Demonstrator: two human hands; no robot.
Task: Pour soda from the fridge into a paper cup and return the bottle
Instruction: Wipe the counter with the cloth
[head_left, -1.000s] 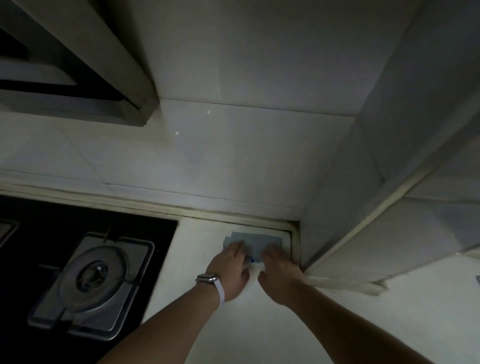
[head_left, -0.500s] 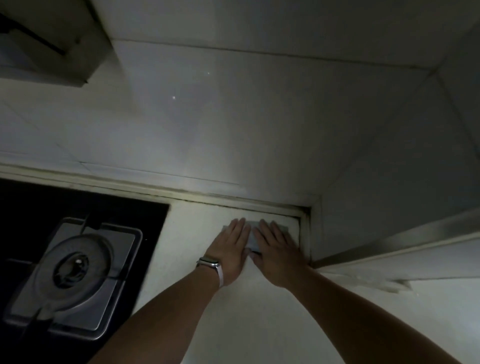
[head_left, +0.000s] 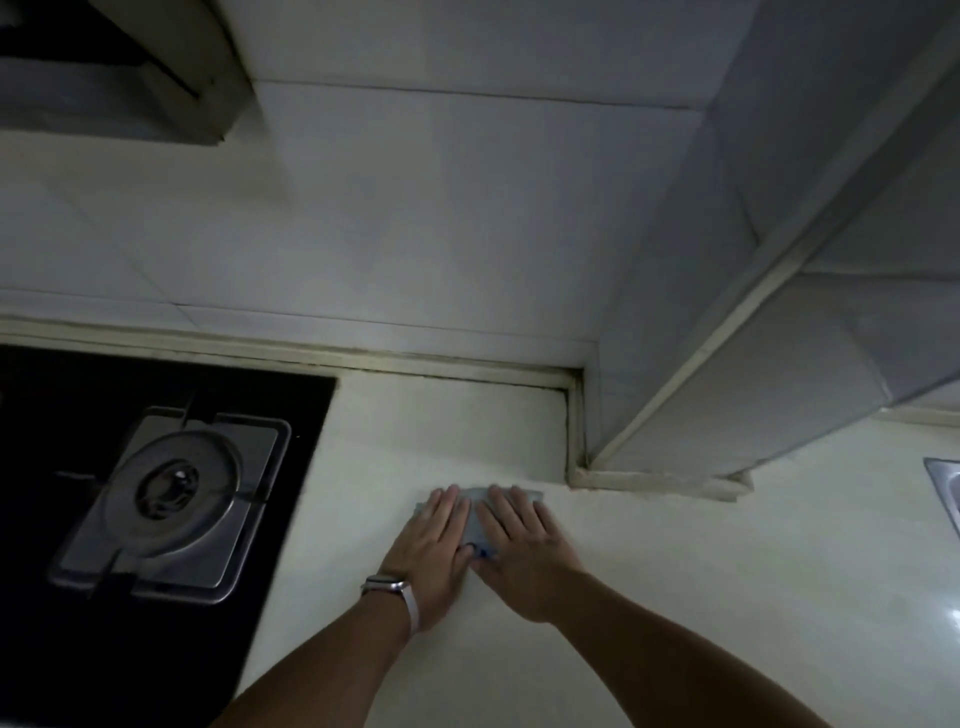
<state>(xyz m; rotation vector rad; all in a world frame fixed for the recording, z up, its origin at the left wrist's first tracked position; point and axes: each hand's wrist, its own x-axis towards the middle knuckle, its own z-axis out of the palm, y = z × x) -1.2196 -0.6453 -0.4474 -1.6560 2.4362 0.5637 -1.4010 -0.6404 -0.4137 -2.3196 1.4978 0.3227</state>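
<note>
In the dim kitchen, my left hand (head_left: 434, 540) and my right hand (head_left: 522, 545) lie side by side, flat and palm down, on a thin grey-blue sheet (head_left: 475, 522) on the pale countertop (head_left: 675, 597). Their fingers are straight and point toward the wall. A watch with a white strap is on my left wrist. A small blue mark (head_left: 483, 552) shows between the thumbs. No bottle, cup or fridge is in view.
A black gas hob with a metal burner (head_left: 174, 483) lies to the left. A range hood (head_left: 114, 67) hangs at upper left. A tiled column (head_left: 727, 338) juts out at right of the hands. A steel sink's corner (head_left: 945, 483) shows at far right.
My fingers went from curled at the sheet's near edge to flat on it. Hands and sheet now lie farther from the corner, toward me. The view has swung.
</note>
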